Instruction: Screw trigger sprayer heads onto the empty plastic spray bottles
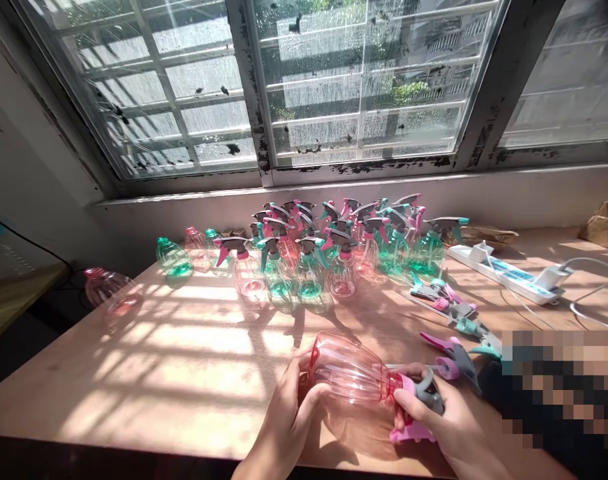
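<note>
A clear pink spray bottle lies tilted on its side just above the table's near edge, its base to the left. My left hand grips it round the base. Around the pink collar of its grey and pink trigger sprayer my right hand is closed, at the bottle's neck. The sprayer sits at the mouth; whether it is fully screwed on I cannot tell. Just beyond my right hand lies a loose pink and grey trigger sprayer.
Several pink and green spray bottles with sprayers stand grouped at the back. Bottles without sprayers, such as a green one and a pink one, are at left. More loose sprayers and a white power strip lie right.
</note>
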Demonstrator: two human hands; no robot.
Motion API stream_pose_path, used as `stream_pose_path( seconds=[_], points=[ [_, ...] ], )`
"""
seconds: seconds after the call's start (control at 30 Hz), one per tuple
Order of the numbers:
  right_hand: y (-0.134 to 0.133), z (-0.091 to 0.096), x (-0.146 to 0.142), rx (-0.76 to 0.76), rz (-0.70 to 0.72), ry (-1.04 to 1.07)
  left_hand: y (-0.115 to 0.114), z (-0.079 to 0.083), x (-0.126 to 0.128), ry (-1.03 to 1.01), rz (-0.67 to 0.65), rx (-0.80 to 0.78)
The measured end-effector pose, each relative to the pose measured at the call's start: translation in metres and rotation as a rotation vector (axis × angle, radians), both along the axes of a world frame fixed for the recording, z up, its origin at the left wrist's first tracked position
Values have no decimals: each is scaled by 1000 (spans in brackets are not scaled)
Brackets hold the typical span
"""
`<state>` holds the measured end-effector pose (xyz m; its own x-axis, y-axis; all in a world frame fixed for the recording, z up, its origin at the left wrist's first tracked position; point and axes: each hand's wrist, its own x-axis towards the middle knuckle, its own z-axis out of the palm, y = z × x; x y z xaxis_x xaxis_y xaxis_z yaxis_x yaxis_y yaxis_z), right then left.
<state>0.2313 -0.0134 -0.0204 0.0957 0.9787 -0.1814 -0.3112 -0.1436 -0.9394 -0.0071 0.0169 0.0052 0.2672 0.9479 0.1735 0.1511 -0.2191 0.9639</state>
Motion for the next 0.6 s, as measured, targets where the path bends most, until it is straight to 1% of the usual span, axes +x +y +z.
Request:
stream_pose_path(
  seconds=[0.13, 0.2, 0.3, 0.4, 0.5, 0.6],
  points=[
    [0, 5, -1, 24, -28, 82, 0, -5, 1, 33, 59, 141],
    [0, 5, -1, 30, -30, 85, 1, -6, 0, 36, 55, 130],
    [0, 3, 0, 27, -6, 54, 1, -4, -1, 25, 30, 52],
    [-1, 1, -1, 24, -1, -6, -1, -1, -3, -13, 46, 34],
    [-2, 4, -3, 0, -18, -21, -2, -1, -4, -7, 86, 81],
    [-1, 9, -3, 18, -30, 49, -2, -4, -5, 88, 74, 184]
  ],
)
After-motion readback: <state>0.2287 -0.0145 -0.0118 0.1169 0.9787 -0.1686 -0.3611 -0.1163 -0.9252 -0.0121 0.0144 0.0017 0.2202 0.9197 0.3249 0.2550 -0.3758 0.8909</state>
